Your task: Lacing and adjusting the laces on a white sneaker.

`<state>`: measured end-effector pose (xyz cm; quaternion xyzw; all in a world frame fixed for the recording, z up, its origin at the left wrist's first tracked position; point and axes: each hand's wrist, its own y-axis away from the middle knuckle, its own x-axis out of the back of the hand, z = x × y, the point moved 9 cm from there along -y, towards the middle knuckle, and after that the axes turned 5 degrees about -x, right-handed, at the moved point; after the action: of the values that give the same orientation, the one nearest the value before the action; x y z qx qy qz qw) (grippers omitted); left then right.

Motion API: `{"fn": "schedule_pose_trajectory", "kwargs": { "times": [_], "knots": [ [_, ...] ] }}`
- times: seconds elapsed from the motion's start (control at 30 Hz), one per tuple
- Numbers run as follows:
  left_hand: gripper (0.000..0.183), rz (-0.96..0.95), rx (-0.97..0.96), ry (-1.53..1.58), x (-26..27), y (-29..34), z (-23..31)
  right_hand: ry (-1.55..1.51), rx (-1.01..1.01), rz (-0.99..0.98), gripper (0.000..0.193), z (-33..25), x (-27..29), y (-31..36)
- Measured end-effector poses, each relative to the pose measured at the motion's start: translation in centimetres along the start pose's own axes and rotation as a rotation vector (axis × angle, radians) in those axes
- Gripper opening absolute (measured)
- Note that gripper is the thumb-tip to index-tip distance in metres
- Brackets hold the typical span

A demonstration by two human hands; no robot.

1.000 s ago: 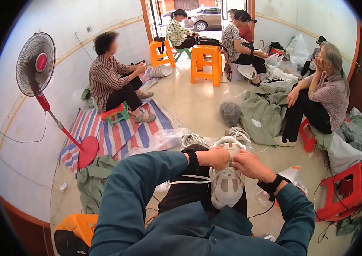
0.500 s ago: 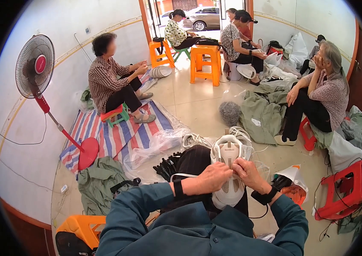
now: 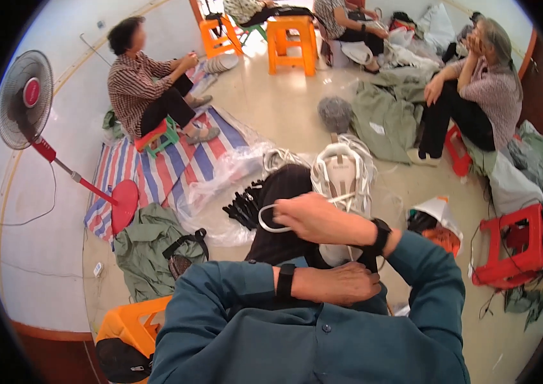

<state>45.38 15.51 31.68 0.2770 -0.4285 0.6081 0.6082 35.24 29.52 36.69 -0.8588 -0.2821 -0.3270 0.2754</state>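
Note:
A white shoe (image 3: 340,171) with a pale tongue lies on my lap, its toe partly covered by my hands. White lace runs across it. My right hand (image 3: 315,219) reaches over to the left, closed on a white shoelace (image 3: 262,221) that bends in a loop beyond the fingertips. Nearer my body, my left hand (image 3: 343,283) crosses to the right below the shoe. Its fingers are curled; a lace strand runs down toward it, but whatever the fingers hold is hidden. My forearms cross, the right one farther out.
Black strips (image 3: 243,205) lie on plastic sheeting left of my knee. More white laces (image 3: 282,159) are beyond it. A red stool (image 3: 508,246) stands right, an orange stool (image 3: 132,320) near left, a fan (image 3: 26,96) far left. Several people sit around the room.
My hands have parted from the shoe's front and crossed: the right swung left with the lace, the left moved right and closer to my body. The whole view has tilted downward.

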Motion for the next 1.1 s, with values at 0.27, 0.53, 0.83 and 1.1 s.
{"fn": "schedule_pose_trajectory", "kwargs": {
  "times": [0.27, 0.53, 0.83, 1.1],
  "knots": [
    [0.015, -0.041, -0.303, 0.131, 1.2, -2.8, 6.5, -0.214, 0.313, -0.241, 0.019, -9.8, -5.9, -3.6],
    [0.020, 0.154, -0.366, 0.021, 3.9, -2.7, 9.1, -0.266, -0.022, 0.204, 0.023, -0.7, 3.0, 1.6],
    [0.019, 0.382, -0.532, 0.188, 9.9, -4.6, 11.9, 0.007, -0.513, 0.501, 0.015, 8.1, 7.0, 13.2],
    [0.041, 0.638, 0.432, -0.297, 13.4, 3.0, -9.0, 0.119, -0.355, 0.691, 0.015, 8.5, 5.7, 14.7]
  ]
}}
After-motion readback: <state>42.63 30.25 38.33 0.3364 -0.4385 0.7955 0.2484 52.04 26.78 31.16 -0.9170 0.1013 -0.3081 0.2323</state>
